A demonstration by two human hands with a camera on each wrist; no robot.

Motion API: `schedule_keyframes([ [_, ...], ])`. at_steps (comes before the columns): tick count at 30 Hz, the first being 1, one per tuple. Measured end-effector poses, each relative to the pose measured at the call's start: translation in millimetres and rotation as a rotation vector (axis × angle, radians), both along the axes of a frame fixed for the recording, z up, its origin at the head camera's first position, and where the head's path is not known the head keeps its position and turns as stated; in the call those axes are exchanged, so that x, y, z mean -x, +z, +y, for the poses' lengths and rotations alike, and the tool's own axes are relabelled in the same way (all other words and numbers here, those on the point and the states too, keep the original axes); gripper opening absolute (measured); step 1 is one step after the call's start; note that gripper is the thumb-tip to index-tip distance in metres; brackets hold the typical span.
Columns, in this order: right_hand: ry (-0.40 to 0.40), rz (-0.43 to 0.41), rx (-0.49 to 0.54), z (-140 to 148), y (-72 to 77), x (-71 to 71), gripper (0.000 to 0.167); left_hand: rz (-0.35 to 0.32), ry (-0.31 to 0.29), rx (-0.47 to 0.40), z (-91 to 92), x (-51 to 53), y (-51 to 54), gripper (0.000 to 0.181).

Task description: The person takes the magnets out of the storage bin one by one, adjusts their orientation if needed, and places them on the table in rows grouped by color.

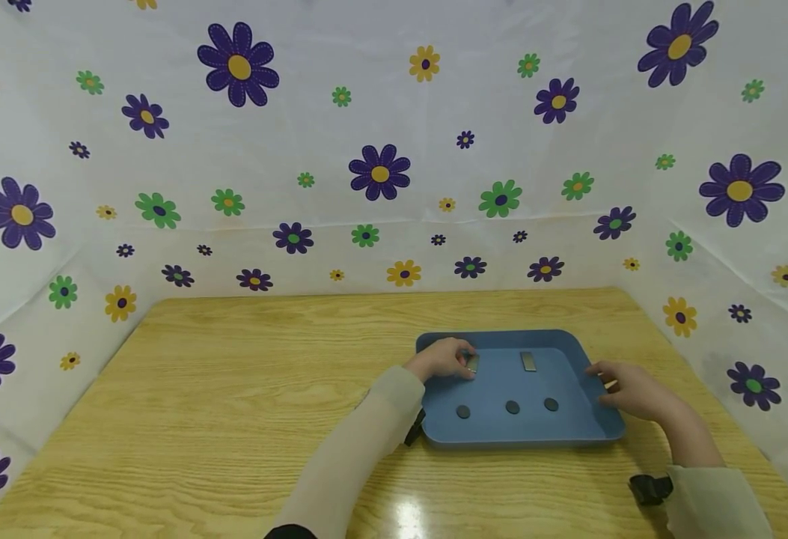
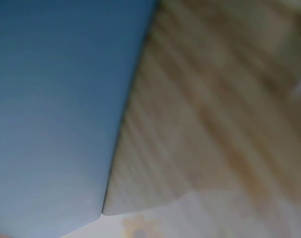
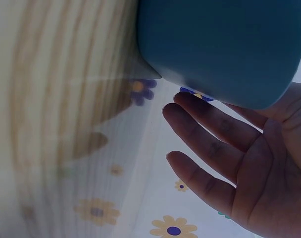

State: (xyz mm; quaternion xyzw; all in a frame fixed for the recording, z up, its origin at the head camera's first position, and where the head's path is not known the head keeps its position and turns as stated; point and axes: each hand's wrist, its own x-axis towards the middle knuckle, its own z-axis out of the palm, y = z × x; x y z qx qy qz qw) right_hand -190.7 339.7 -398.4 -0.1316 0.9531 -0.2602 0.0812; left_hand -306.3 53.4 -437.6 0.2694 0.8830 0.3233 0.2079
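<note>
Flowered cloth (image 1: 299, 123) behind table (image 1: 232, 374); right of frame centre, I see left hand (image 1: 442, 359) pinching metal plate (image 1: 474, 364) inside tray (image 1: 501, 385), right hand (image 1: 636, 391) loosely open alongside, presumably steadying.

A shallow blue tray (image 1: 524, 443) with rounded corners and raised walls is found resting level, open side up, on the table (image 1: 232, 389). A small grey metal plate (image 1: 474, 364) is held by the left hand (image 1: 445, 358) within its rear left part.
</note>
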Motion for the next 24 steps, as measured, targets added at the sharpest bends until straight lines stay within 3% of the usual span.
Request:
schedule_keyframes([
  [14, 0.005, -0.001, 0.000, 0.3, -1.2, -1.0, 0.038, 0.068, 0.004, 0.029, 0.6, -0.8, -3.1, 0.031],
  [24, -0.001, -0.010, -0.010, -1.1, 0.0, -1.7, 0.038, 0.046, -0.021, 0.064, 0.0, -3.0, 0.6, 0.029],
])
